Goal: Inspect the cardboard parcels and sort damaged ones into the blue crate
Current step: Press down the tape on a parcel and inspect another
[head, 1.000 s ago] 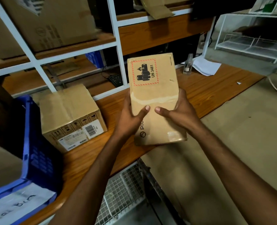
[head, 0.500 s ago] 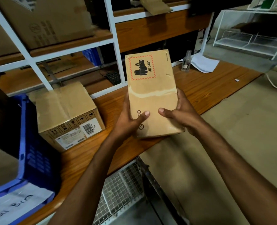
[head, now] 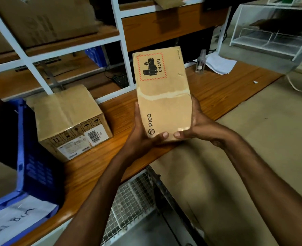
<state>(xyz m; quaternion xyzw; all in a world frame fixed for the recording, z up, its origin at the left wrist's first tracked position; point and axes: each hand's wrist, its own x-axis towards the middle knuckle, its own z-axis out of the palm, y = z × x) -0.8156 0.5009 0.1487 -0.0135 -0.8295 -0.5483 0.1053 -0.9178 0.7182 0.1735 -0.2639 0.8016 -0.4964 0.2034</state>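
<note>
- Head view: parcel (head: pixel 162 96) held in the air over the near edge of the desk (head: pixel 226 89), printed face toward the camera, long axis pointing away from the body and up toward the shelves.
- Left hand (head: pixel 143 137) wrapped round the lower left edge, thumb laid across the front under the PICO mark, grasping the parcel.
- Right hand (head: pixel 198 128) wrapped round the lower right edge, thumb on the front by the bottom corner, grasping the parcel too. Thumb tips nearly meeting.
- Across the middle of the face, a pale ragged band like torn tape, plus a small nick near the right edge. Looks like damage, though not certain from here.
- Crate (head: pixel 22 139) at far left, well apart from the parcel, with a box (head: pixel 67 110) standing on the desk between the two.
- If judged damaged: a carry leftward, over or round the box. Left hand nearer the crate, so likely leading, with the long axis probably needing a turn to drop in.
</note>
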